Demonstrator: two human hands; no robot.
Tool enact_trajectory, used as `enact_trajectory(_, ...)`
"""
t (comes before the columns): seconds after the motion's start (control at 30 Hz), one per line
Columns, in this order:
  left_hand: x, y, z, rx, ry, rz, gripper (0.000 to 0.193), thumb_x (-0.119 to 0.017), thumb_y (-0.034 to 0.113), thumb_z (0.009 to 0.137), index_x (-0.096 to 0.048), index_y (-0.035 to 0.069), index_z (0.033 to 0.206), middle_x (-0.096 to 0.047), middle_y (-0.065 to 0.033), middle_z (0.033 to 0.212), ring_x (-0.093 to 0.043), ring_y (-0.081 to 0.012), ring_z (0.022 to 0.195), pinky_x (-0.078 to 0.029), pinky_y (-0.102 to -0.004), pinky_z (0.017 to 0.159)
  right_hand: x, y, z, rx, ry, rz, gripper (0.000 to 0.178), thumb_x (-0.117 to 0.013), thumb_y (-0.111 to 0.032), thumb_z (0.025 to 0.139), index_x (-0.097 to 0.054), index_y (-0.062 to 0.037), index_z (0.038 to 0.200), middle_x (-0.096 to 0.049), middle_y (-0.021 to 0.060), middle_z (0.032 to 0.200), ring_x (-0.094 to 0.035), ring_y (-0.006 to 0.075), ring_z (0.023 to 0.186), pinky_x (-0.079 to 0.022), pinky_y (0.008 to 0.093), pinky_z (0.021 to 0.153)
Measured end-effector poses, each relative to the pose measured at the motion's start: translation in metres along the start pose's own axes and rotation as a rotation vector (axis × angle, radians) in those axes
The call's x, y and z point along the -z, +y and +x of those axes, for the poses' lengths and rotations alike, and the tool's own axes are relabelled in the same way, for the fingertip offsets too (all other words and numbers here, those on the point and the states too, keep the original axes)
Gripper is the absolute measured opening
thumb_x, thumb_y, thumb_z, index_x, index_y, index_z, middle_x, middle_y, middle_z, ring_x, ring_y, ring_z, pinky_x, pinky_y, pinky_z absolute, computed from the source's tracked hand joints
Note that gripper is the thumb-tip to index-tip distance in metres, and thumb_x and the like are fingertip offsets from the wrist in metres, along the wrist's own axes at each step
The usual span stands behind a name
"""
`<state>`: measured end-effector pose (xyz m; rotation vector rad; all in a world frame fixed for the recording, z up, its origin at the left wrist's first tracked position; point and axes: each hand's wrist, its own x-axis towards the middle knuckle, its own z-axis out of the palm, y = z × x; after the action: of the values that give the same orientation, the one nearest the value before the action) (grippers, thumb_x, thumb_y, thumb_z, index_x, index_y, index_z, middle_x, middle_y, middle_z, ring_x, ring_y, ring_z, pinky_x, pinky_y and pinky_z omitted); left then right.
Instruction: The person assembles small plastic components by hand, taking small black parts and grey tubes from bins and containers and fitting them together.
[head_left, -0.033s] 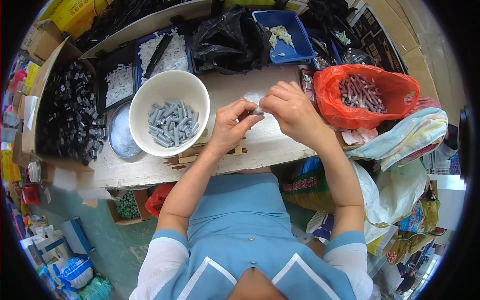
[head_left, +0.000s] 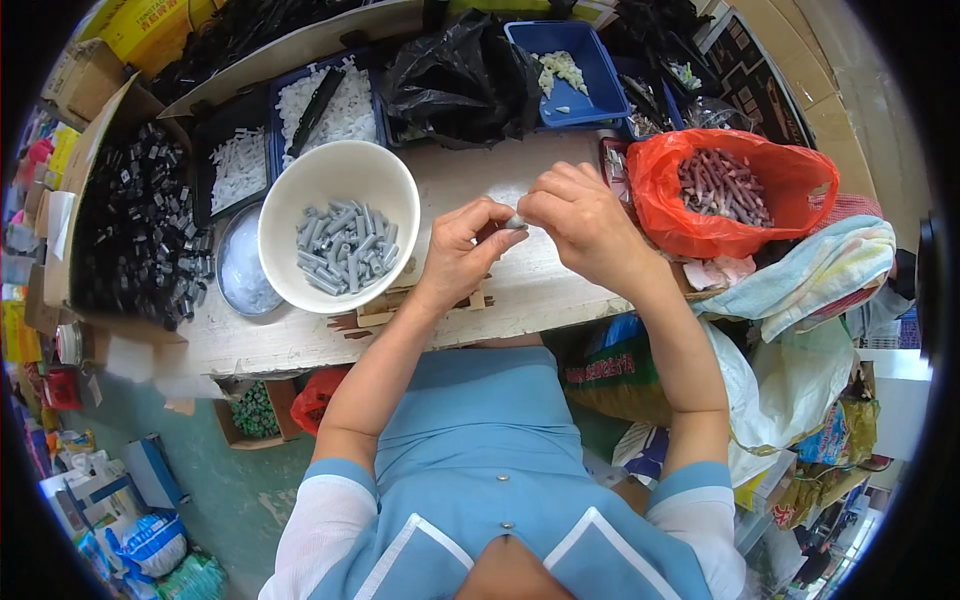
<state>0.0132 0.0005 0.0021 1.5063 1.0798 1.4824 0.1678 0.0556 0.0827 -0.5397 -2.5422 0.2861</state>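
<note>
Above the table my left hand is closed in a pinch on a small grey plastic tube, only its end showing between thumb and forefinger. My right hand is closed too, its fingertips meeting the end of that piece; what they hold there is hidden. Left of my hands stands a cream bowl with many grey plastic tubes in it. Beneath my left wrist, a small wooden frame lies on the table.
At right a red plastic bag holds pinkish pieces, with a towel beside it. Blue trays and a black bag line the back. A metal dish and a carton of black parts stand left.
</note>
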Motion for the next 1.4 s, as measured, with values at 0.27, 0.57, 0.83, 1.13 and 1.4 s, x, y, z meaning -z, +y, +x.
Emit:
enact_trajectory(0.27,0.004,0.006,0.0,0.12,-0.041,-0.124,0.013,-0.068,0.007,0.074,-0.061,0.0,0.082,-0.055,0.0004,0.068,-0.047,-0.004,0.055,-0.037,-0.0193,0.048,-0.007,0.006,0.002,0.029,0.012,0.184,0.013,-0.055,0.006,0.06,-0.053,-0.0019,0.071,-0.05,0.0086,0.07,-0.05,0.0261,0.072,-0.039,0.0353,0.062)
enact_trajectory(0.57,0.008,0.013,0.0,0.385,-0.081,-0.269,0.013,-0.069,0.008,0.073,-0.063,0.001,0.083,-0.055,0.004,0.064,-0.044,-0.0012,0.055,-0.034,-0.0174,0.046,-0.013,0.015,-0.001,-0.117,-0.052,0.388,0.01,-0.061,0.004,0.07,-0.057,0.0008,0.078,-0.055,0.0079,0.073,-0.054,0.0214,0.07,-0.043,0.0304,0.059)
enact_trajectory(0.83,0.003,0.006,-0.002,0.399,-0.137,-0.212,0.015,-0.069,0.006,0.073,-0.063,0.0,0.086,-0.058,0.002,0.068,-0.047,-0.0018,0.058,-0.037,-0.0175,0.049,-0.01,0.011,-0.022,-0.407,-0.071,0.536,0.01,-0.062,-0.004,0.076,-0.062,0.0,0.085,-0.058,0.0052,0.075,-0.053,0.0119,0.069,-0.041,0.0254,0.06)
enact_trajectory(1.13,0.003,0.029,-0.013,0.445,-0.149,-0.242,0.011,-0.069,0.006,0.072,-0.065,0.0,0.08,-0.06,0.0009,0.064,-0.048,-0.002,0.055,-0.035,-0.017,0.046,-0.011,-0.007,-0.029,-0.353,-0.022,0.519,0.007,-0.064,-0.001,0.071,-0.06,0.0016,0.076,-0.057,0.0085,0.068,-0.054,0.0173,0.062,-0.042,0.0269,0.056)
enact_trajectory(1.4,0.006,0.06,-0.014,0.123,-0.245,0.187,0.019,-0.071,0.01,0.068,-0.063,0.0,0.082,-0.062,-0.0078,0.071,-0.056,-0.0152,0.06,-0.043,-0.0263,0.052,0.011,-0.02,-0.039,-0.387,0.025,0.458,0.005,-0.062,-0.003,0.073,-0.061,0.0012,0.074,-0.058,0.0079,0.067,-0.054,0.016,0.061,-0.04,0.0257,0.055)
